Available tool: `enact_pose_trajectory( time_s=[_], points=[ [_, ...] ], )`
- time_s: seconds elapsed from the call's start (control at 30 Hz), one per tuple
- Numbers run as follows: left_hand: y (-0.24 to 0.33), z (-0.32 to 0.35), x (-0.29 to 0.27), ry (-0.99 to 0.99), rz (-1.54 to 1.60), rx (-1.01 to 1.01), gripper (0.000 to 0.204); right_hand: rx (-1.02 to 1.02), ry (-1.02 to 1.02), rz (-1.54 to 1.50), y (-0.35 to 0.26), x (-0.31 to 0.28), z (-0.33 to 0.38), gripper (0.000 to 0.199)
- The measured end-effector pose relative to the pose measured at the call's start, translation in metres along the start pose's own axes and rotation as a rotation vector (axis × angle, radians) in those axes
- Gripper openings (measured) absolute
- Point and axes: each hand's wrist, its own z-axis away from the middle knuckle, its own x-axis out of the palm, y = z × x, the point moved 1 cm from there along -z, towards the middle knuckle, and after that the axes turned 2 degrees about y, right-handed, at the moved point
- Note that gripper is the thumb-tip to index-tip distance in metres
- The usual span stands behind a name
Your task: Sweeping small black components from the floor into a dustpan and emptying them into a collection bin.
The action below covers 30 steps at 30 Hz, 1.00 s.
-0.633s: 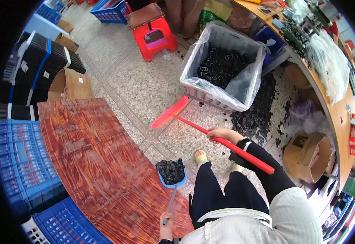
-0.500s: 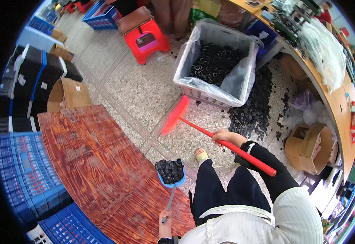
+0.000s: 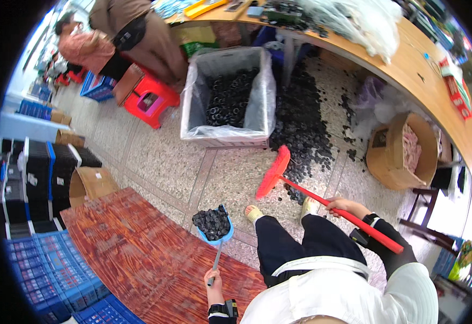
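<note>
Red broom [image 3: 273, 174] in R grip [image 3: 348, 207], fingers closed round handle; head nr loose black bits [image 3: 300, 127] on speckled floor [image 3: 152, 148], contact w/ it hard to tell. L grip [image 3: 213, 279] wrapped round handle of blue dustpan [image 3: 228, 235], heaped w/ black discs [image 3: 212, 223], by edge of reddish wood surface [image 3: 138, 248]. Plastic-lined crate [image 3: 236, 143] holds black rings [image 3: 230, 97]; bottom hidden. Standing person [image 3: 152, 38] cut off at top.
</note>
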Motion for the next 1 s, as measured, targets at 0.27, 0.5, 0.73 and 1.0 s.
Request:
enact_pose_trajectory(
  time_s=[0.27, 0.5, 0.73, 1.0],
  points=[
    [-0.088, -0.053, 0.012, 0.034, -0.090, -0.059, 0.028, -0.084, 0.104, 0.061, 0.072, -0.079, 0.097, 0.036],
    [-0.113, -0.079, 0.000, 0.023, 0.108, -0.212, 0.007, -0.085, 0.134, 0.089, 0.060, -0.089, 0.144, 0.046],
    [-0.116, -0.093, 0.002, 0.154, -0.305, -0.100, 0.045, -0.268, 0.175, -0.020, 0.001, -0.105, 0.128, 0.039],
    [-0.168, -0.081, 0.051, 0.406, -0.690, -0.095, 0.016, -0.151, 0.286, -0.032, -0.063, -0.152, 0.017, 0.028]
  ],
)
